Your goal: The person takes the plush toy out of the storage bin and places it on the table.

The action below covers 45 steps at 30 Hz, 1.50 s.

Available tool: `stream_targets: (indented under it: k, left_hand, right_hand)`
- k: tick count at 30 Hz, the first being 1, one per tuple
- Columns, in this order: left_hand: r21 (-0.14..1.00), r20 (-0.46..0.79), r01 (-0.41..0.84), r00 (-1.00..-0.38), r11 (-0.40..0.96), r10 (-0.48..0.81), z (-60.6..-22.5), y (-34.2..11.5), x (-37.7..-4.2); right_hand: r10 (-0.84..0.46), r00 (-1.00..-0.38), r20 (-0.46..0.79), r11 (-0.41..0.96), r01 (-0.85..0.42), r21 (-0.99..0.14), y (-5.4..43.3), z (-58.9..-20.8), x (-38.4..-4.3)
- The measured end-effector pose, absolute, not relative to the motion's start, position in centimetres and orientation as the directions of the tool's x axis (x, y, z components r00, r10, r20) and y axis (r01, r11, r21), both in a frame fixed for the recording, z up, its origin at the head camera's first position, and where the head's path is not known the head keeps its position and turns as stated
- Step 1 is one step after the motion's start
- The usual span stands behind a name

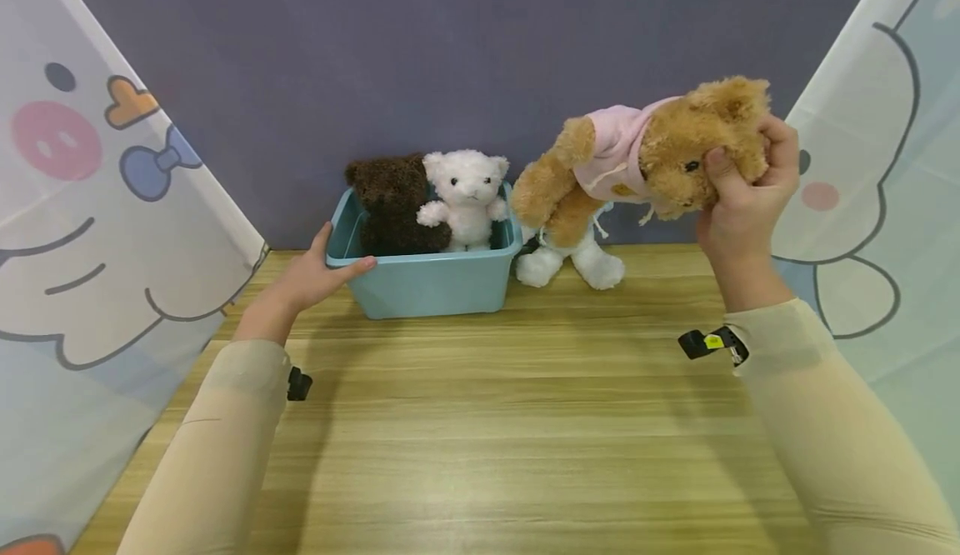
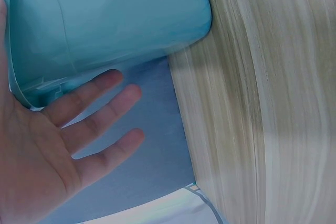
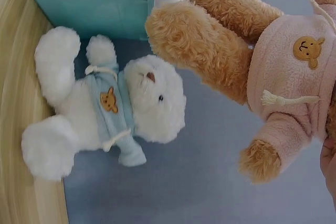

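Observation:
My right hand (image 1: 750,180) grips a light-brown teddy bear (image 1: 682,142) by the head. The bear wears a pink hoodie (image 3: 289,66) and is held sideways above the table, its legs toward the blue bin (image 1: 431,284). My left hand (image 1: 311,276) rests at the bin's left front corner, thumb along the front rim and the other fingers spread straight beside the outer wall. Inside the bin sit a dark-brown plush bear (image 1: 390,205), its face hidden, and a small white plush bear (image 1: 468,192) facing me. Another white bear (image 3: 157,98) in a light-blue hoodie sits beside the bin, mostly hidden behind the held bear in the head view.
The wooden table (image 1: 480,422) stretches in front of the bin. Behind it rises a dark grey-blue cloth (image 1: 450,47). White curtains with cartoon figures hang at the left (image 1: 90,230) and right (image 1: 847,172).

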<state>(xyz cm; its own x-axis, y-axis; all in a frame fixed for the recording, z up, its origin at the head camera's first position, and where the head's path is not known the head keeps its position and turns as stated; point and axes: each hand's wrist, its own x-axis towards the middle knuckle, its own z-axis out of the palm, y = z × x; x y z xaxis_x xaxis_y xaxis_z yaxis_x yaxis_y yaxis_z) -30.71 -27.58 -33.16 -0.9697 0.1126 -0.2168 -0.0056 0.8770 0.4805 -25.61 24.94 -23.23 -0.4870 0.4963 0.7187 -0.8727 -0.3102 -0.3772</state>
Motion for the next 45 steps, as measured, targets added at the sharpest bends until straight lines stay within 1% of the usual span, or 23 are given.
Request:
stream_targets:
  k: [9, 13, 20, 24, 28, 30, 32, 35, 37, 39, 42, 45]
  left_hand:
    - [0.468, -0.225, -0.006, -0.968, 0.884, 0.113, -33.1, -27.4, -30.8]
    - [0.472, -0.227, -0.011, -0.968, 0.881, 0.110, -33.0, -27.4, -30.8]
    - [0.470, -0.227, -0.008, -0.968, 0.883, 0.112, -33.2, -27.4, -31.0]
    - [0.472, -0.227, -0.010, -0.968, 0.882, 0.111, -33.3, -27.6, -31.1]
    - [0.468, -0.228, -0.012, -0.968, 0.884, 0.107, -33.4, -27.7, -31.3]
    - [0.465, -0.230, -0.012, -0.967, 0.885, 0.107, -33.3, -27.7, -31.3]
    - [0.462, -0.229, -0.011, -0.968, 0.887, 0.107, -33.2, -27.6, -31.3]
    - [0.456, -0.225, -0.008, -0.968, 0.890, 0.107, -33.1, -27.5, -31.2]
    - [0.451, -0.225, -0.005, -0.968, 0.893, 0.109, -33.1, -27.5, -31.2]
    - [0.455, -0.227, -0.005, -0.968, 0.891, 0.110, -33.1, -27.4, -31.1]
    - [0.466, -0.227, -0.005, -0.967, 0.885, 0.114, -33.2, -27.4, -31.1]
    - [0.475, -0.226, -0.012, -0.968, 0.880, 0.109, -33.2, -27.5, -31.1]
  right_hand:
    - [0.522, -0.502, 0.690, -0.318, -0.865, -0.389, 26.5, -23.6, -25.2]
    - [0.532, -0.496, 0.686, -0.299, -0.868, -0.396, 27.5, -23.7, -25.0]
    - [0.533, -0.464, 0.707, -0.195, -0.881, -0.432, 28.7, -23.5, -24.7]
    - [0.495, -0.473, 0.728, -0.148, -0.872, -0.466, 30.0, -23.6, -25.0]
    - [0.470, -0.485, 0.738, -0.075, -0.854, -0.514, 31.6, -24.1, -25.5]
    - [0.453, -0.491, 0.744, -0.017, -0.840, -0.543, 32.4, -24.5, -25.6]
    - [0.441, -0.509, 0.740, 0.032, -0.814, -0.579, 33.1, -24.8, -25.8]
    - [0.424, -0.557, 0.714, 0.087, -0.760, -0.644, 34.1, -25.5, -25.8]
    - [0.431, -0.598, 0.676, 0.110, -0.709, -0.697, 34.6, -26.0, -25.8]
    - [0.436, -0.626, 0.647, 0.153, -0.657, -0.738, 35.1, -26.5, -25.9]
    - [0.436, -0.673, 0.598, 0.161, -0.595, -0.787, 35.8, -27.3, -26.4]
    - [0.400, -0.684, 0.611, 0.285, -0.540, -0.792, 36.3, -28.1, -27.1]
